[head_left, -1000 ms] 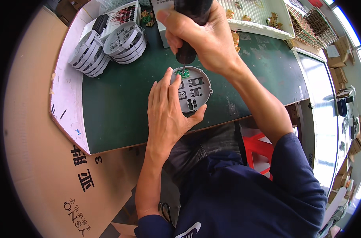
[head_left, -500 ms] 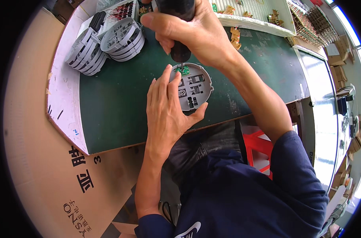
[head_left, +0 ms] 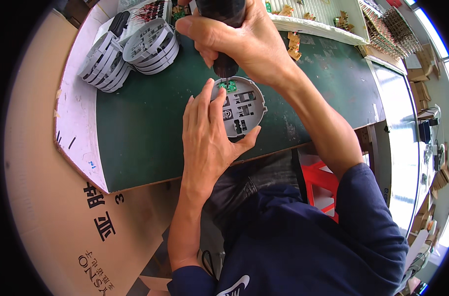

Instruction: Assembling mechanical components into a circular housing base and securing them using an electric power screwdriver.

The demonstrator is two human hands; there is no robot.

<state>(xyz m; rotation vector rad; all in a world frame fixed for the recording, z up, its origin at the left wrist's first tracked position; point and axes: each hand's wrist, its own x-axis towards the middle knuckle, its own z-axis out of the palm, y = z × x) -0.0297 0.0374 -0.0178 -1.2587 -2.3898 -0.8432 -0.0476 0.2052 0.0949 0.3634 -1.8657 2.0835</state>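
A round grey plastic housing (head_left: pixel 254 106) with cut-out slots lies on the green work surface in front of me. At its far edge sits a small green circuit board (head_left: pixel 229 87). My right hand (head_left: pixel 244 42) is wrapped round a black power screwdriver (head_left: pixel 226 64), held upright with its bit down on the board. My left hand (head_left: pixel 207 126) grips the housing from the left, fingertips along the left side near the board and thumb at the near right rim. The hand covers the housing's left part.
Two stacks of similar grey housings (head_left: pixel 153 47) stand at the far left beside a box of red and black wires (head_left: pixel 148 15). A white foam tray (head_left: pixel 323 22) holds small boards at the back. Yellowish board pieces (head_left: pixel 294 46) lie before it. A red stool (head_left: pixel 320 185) is below the table edge.
Almost nothing differs. The view has shifted slightly, while both hands, the screwdriver and the housing keep the same positions relative to each other.
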